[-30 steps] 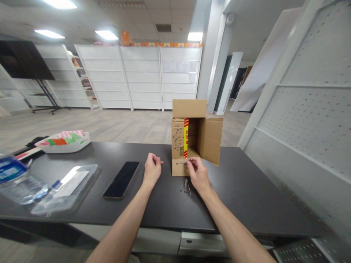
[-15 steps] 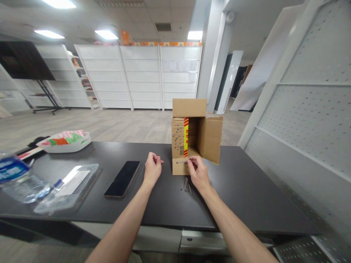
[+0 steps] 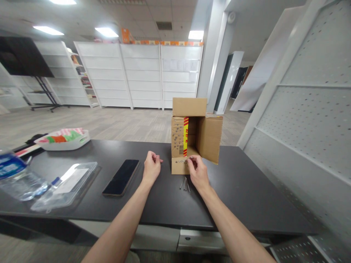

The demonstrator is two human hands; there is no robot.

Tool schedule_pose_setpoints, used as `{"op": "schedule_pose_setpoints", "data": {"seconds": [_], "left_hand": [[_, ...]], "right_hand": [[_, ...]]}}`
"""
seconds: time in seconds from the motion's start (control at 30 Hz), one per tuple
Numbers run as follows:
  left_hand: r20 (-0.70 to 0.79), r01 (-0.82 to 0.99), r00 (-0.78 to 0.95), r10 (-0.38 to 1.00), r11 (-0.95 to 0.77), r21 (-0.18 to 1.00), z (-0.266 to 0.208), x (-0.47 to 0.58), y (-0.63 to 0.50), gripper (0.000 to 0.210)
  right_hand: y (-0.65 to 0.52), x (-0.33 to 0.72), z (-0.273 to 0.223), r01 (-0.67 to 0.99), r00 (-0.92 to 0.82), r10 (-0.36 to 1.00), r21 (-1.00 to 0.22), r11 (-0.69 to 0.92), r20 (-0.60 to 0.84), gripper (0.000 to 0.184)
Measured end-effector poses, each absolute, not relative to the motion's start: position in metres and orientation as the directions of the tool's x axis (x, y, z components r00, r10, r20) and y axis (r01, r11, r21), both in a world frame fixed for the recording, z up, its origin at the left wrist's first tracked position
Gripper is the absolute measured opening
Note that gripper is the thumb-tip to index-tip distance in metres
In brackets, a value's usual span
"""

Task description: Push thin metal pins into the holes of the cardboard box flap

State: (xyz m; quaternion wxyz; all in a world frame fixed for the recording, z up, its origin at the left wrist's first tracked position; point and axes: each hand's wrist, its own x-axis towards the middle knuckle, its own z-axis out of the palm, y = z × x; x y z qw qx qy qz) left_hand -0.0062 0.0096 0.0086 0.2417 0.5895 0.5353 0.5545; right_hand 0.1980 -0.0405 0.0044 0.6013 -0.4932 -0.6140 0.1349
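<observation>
An open cardboard box point(image 3: 177, 137) stands on the dark table, its opening facing me. Round metal heads dot its left front panel, and several more sit in a row along the lower flap point(image 3: 178, 168). My right hand point(image 3: 198, 171) is closed in a pinch at this flap, on a small shiny piece that looks like a nail; most of it is hidden by the fingers. Just in front of the box lie several loose nails point(image 3: 185, 184). My left hand point(image 3: 151, 168) rests left of the box, fingers curled shut, with nothing showing in them.
A phone point(image 3: 121, 177) lies left of my left hand. Farther left are a clear plastic case point(image 3: 67, 188), a water bottle point(image 3: 19, 179) and a white basket point(image 3: 65, 144) with colourful contents. A perforated panel point(image 3: 307, 131) stands along the right side.
My view has shifted slightly. Both hands keep nearly the same place and pose, the right one still pinching at the lower flap.
</observation>
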Motion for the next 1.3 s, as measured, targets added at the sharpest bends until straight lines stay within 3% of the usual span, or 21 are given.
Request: {"op": "schedule_pose_setpoints", "data": {"seconds": [1.3], "left_hand": [[0.381, 0.351, -0.189, 0.905, -0.301, 0.887, 0.0081, -0.0057, 0.0101, 0.016]], "right_hand": [[-0.0378, 0.2006, 0.0015, 0.538, 0.126, 0.759, -0.687, 0.488, 0.639, 0.014]]}}
